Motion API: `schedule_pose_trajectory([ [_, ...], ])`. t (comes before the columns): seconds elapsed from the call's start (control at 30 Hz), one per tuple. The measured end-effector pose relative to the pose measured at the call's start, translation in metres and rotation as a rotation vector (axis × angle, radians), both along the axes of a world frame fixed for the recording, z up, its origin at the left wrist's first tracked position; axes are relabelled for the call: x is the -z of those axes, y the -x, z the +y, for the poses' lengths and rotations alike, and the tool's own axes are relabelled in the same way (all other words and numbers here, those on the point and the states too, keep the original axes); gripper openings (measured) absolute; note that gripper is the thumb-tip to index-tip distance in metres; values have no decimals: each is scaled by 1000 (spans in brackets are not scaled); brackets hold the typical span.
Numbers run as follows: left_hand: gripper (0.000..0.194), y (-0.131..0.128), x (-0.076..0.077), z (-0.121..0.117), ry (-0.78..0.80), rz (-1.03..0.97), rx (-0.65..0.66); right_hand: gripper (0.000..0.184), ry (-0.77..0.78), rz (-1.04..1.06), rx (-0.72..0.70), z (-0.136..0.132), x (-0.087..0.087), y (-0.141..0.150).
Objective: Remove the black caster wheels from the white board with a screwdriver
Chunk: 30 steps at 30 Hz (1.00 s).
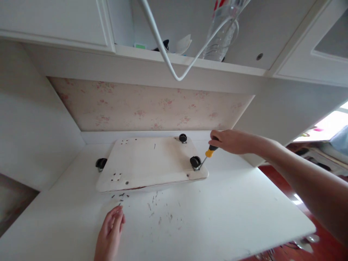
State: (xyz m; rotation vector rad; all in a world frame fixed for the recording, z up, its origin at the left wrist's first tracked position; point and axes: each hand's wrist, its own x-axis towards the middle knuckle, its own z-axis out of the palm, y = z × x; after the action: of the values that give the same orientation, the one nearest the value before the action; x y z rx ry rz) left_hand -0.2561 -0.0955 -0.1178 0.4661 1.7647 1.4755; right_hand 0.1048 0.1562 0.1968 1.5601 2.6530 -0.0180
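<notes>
Lower left: left hand [110, 232], fingers curled nearly shut, contents unclear; loose screws [121, 195] just beyond, liable to scatter if brushed. Centre: white board [152, 163], lying on tabletop [231, 210]. Right of centre: caster [195, 161]; screwdriver [209, 153] slanted against mount, slip possible from tilt; right hand [227, 140] closed round handle [214, 147].

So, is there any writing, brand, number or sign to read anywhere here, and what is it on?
No readable text anywhere.
Board: a lone dark stroke, too small to tell whether it is a mark or a thing lying there.
Screwdriver: no lettering that I can make out.
Green patch on the shelf and bottle: too small or blurred to tell if they bear print.
</notes>
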Motion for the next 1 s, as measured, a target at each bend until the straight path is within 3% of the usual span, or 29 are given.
schedule_pose_trajectory([
  [0.07, 69, -1, -1, 0, -7, -10, -16, 30, 158, 2, -96, 2, -5, -1],
  [0.13, 70, -3, -5, 0, -14, 0, -25, 36, 197, -51, -49, 2, -7, 2],
  [0.23, 70, -8, -12, -1, -1, 68, -21, 58, 35, -192, 157, 1, -5, 8],
  [0.3, 71, -10, -15, -2, 9, 108, -10, 64, -92, -282, 209, 1, -2, 10],
  [0.37, 72, -10, -15, -3, 15, 124, -2, 53, -83, -257, 114, 3, 0, 9],
  [0.47, 71, -7, -11, -5, 18, 139, 7, 29, 90, -55, -139, 5, -1, 5],
  [0.53, 69, -5, -7, -6, 21, 157, 33, 27, 157, 20, -233, 7, 0, 4],
  [0.73, 65, -3, -1, -8, 43, 240, 123, 41, -28, -19, -56, 16, 12, 6],
  [0.9, 66, -3, -2, -8, 51, 314, 145, 26, 61, 28, -210, 19, 13, -2],
  [1.0, 66, -4, -5, -7, 61, 351, 153, 35, 81, 60, -199, 15, 12, -1],
])
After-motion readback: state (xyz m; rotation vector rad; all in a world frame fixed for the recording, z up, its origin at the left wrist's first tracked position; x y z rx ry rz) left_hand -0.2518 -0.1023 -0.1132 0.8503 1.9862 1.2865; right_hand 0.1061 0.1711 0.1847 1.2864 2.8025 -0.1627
